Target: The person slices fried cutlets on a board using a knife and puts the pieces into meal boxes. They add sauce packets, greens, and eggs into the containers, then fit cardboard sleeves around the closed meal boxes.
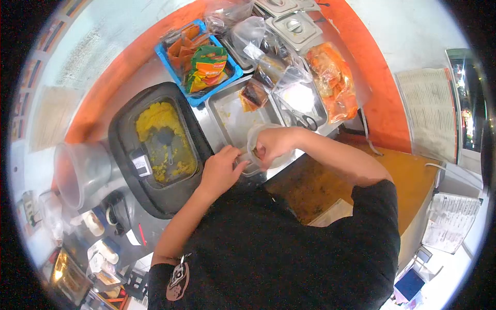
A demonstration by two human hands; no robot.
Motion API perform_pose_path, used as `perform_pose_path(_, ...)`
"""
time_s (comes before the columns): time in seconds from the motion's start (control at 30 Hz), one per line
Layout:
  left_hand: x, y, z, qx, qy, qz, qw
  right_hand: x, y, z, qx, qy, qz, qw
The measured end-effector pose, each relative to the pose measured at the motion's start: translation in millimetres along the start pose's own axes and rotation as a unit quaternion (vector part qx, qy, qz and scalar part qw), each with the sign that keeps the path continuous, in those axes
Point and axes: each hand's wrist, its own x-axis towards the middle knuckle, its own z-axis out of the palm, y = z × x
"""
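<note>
Left hand: our left hand (219, 168) has its thumb and fingers a little apart, at the near side of the tub; we cannot tell whether they grip anything.
Right hand: our right hand (276, 144) reaches over the rim into the tub, fingers curled; we cannot tell whether they are clamped on something.
Tub: the clear tub (251, 137) is between our hands, over the near end of the tray. Its contents are mostly hidden, so we cannot judge how much is done or left there.
Tray: the steel tray (232, 121) lies on the bench (200, 116), with a few crumbs and a packet (254, 95) at its far end.
Pan: left of the tray, the dark pan (116, 129) holds yellow food (160, 116), heaped at the far end, scattered nearer; a spoon (166, 142) lies in it. We judge it partly full.
Bucket: a clear bucket (77, 175) is left of the pan.
Scissors: they (310, 123) lie right of the tray.
Crate: the blue crate (196, 101), beyond the pan, holds a green and orange bag (206, 67) and brown packets (183, 49).
Lids: steel lids (294, 28) lie farthest back.
</note>
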Motion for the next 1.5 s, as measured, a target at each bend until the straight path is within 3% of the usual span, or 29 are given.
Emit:
perform_pose_path(0.23, 2, 3, 3, -0.014, 0.023, -0.021, 0.999, -8, -1, 10, 0.023, 0.086, 0.019, 0.996)
perform_pose_path(0.33, 2, 3, 2, -0.02, 0.026, -0.027, 0.999, -16, -7, 22, 0.01, 0.178, -0.004, 0.984)
perform_pose_path(0.53, -3, 2, -6, -0.023, 0.008, -0.044, 0.999, -41, -9, 28, 0.125, 0.317, -0.052, 0.939)
perform_pose_path(0.67, -24, 7, -22, -0.076, 0.062, -0.081, 0.992, -78, -47, 23, 0.112, 0.404, -0.007, 0.908)
perform_pose_path(0.73, -38, 8, -33, -0.107, 0.072, -0.067, 0.989, -82, -63, 32, 0.069, 0.45, -0.005, 0.89)
perform_pose_path(0.8, -47, 8, -33, -0.093, 0.182, 0.033, 0.978, -78, -86, 43, 0.045, 0.462, 0.008, 0.886)
perform_pose_path(0.83, -52, 11, -42, -0.104, 0.192, 0.06, 0.974, -75, -104, 47, -0.004, 0.452, 0.047, 0.891)
perform_pose_path(0.9, -64, 16, -62, -0.106, 0.223, 0.108, 0.963, -62, -122, 59, -0.012, 0.433, 0.002, 0.901)
perform_pose_path(1.0, -101, 0, -89, -0.109, 0.228, 0.127, 0.959, -29, -188, 82, 0.091, 0.393, -0.055, 0.913)
perform_pose_path(1.13, -190, -52, -133, -0.168, 0.149, 0.154, 0.962, 30, -247, 139, 0.124, 0.373, -0.116, 0.912)
perform_pose_path(1.3, -380, -135, -188, -0.149, 0.216, 0.053, 0.963, 140, -303, 236, 0.223, 0.423, -0.239, 0.845)
perform_pose_path(1.4, -506, -185, -220, -0.068, 0.285, -0.092, 0.952, 192, -323, 286, 0.393, 0.383, -0.158, 0.821)
perform_pose_path(1.5, -623, -216, -262, 0.052, 0.396, -0.203, 0.894, 243, -294, 336, 0.477, 0.382, -0.095, 0.786)
